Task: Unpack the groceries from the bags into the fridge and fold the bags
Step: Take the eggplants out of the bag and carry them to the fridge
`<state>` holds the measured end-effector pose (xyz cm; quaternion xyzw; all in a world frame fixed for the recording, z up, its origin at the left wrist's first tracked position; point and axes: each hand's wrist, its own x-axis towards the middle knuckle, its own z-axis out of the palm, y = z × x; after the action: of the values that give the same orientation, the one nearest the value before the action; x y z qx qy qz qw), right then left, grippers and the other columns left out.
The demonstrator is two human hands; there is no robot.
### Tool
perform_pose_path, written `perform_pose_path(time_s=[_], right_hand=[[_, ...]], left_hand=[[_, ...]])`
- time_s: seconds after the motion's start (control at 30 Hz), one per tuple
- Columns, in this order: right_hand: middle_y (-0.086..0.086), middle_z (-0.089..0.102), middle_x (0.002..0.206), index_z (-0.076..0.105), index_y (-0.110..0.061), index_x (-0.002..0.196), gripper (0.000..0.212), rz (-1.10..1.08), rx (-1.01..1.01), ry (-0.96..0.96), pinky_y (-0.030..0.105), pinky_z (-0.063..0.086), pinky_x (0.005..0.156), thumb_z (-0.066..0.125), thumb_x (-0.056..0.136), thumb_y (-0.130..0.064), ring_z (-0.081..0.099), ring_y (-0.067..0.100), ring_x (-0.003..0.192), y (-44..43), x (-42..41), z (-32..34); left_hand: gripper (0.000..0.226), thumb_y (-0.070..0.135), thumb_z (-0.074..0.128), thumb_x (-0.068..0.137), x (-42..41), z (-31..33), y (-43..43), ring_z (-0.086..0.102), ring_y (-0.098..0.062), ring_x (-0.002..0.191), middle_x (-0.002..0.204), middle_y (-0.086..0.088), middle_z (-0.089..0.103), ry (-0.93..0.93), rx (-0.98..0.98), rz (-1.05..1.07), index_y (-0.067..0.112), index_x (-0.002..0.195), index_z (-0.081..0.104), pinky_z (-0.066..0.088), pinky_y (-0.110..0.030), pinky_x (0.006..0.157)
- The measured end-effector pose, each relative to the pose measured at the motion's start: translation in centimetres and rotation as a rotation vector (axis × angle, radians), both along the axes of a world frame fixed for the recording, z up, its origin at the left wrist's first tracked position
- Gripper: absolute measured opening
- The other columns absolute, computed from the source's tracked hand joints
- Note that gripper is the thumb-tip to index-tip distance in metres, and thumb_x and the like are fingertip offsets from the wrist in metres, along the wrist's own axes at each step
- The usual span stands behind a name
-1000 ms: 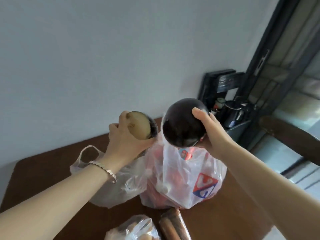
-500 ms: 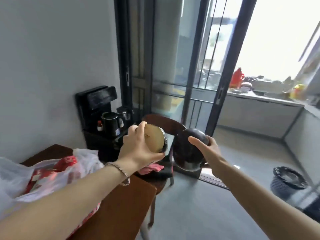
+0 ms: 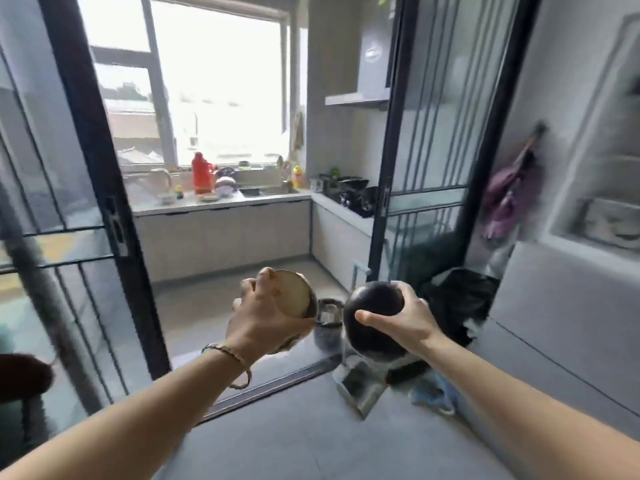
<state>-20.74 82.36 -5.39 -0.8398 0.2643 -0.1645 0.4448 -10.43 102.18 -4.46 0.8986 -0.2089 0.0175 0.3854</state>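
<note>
A cut eggplant [image 3: 293, 296], pale face showing, is gripped in the curled fingers of the left hand [image 3: 265, 322] and a whole dark eggplant [image 3: 372, 308] is clasped by the right hand [image 3: 407, 322], both held apart in mid-air above the grey floor [image 3: 311, 445] near the sliding glass door [image 3: 429, 161].

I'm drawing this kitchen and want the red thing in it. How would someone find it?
Look at the big bright window at the far end; a pale counter runs just below it. Near the middle of that counter stands a tall jug, the only all-red thing there and taller than the small items beside it.
</note>
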Motion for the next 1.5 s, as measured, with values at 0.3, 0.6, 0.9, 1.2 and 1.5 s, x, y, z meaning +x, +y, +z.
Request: perform_pose_path(time_s=[0.3, 0.6, 0.9, 1.2, 1.5], right_hand=[[0.006, 0.042, 0.130, 0.032, -0.031, 0.140, 0.101, -0.482, -0.243, 0.029, 0.037, 0.045, 0.098, 0.080, 0.055, -0.059, 0.046, 0.024, 0.121, -23.7, -1.7, 3.4], [0.006, 0.037, 0.136, 0.024, -0.034, 0.143, 0.103, -0.857, -0.388, 0.064, 0.041, 0.044, 0.095, 0.077, 0.059, -0.061, 0.045, 0.028, 0.122, -41.7, -3.9, 10.7], [0.005, 0.036, 0.134, 0.024, -0.034, 0.137, 0.102, -1.036, -0.583, 0.080, 0.042, 0.045, 0.096, 0.077, 0.056, -0.063, 0.045, 0.028, 0.121, -60.5, -7.0, 15.7], [0.005, 0.043, 0.130, 0.035, -0.029, 0.131, 0.098, -1.145, -0.875, -0.092, 0.041, 0.043, 0.099, 0.081, 0.049, -0.057, 0.042, 0.026, 0.123, -78.8, -7.6, 25.8], [0.007, 0.037, 0.135, 0.029, -0.036, 0.132, 0.098, -1.280, -1.034, 0.092, 0.045, 0.042, 0.099, 0.077, 0.050, -0.061, 0.041, 0.032, 0.126, -89.5, -7.1, 34.4]], left_hand=[[0.099, 0.052, 0.082, 0.055, 4.8, 2.8, -31.3, 0.043, -0.030, 0.113, 0.125, -0.004, 0.035, -0.081, -0.010, -0.490, 0.031, 0.133, 0.025, 0.048, -0.042, 0.091], [0.109, 0.051, 0.080, 0.059, 6.2, 11.0, -56.4, 0.035, -0.033, 0.126, 0.139, -0.006, 0.028, -0.193, -0.131, -0.796, 0.031, 0.144, 0.015, 0.039, -0.044, 0.098], [0.111, 0.051, 0.079, 0.061, 3.5, 16.3, -78.4, 0.031, -0.035, 0.129, 0.142, -0.006, 0.028, -0.252, -0.271, -0.917, 0.034, 0.145, 0.009, 0.037, -0.046, 0.099], [0.090, 0.043, 0.075, 0.063, 1.8, 25.1, -96.8, 0.038, -0.030, 0.117, 0.132, 0.001, 0.033, -0.420, -0.416, -0.969, 0.033, 0.136, 0.024, 0.040, -0.036, 0.086], [0.090, 0.056, 0.073, 0.062, 0.1, 31.5, -109.4, 0.039, -0.029, 0.116, 0.133, 0.004, 0.030, -0.678, -0.622, -1.095, 0.036, 0.135, 0.025, 0.042, -0.036, 0.091]])
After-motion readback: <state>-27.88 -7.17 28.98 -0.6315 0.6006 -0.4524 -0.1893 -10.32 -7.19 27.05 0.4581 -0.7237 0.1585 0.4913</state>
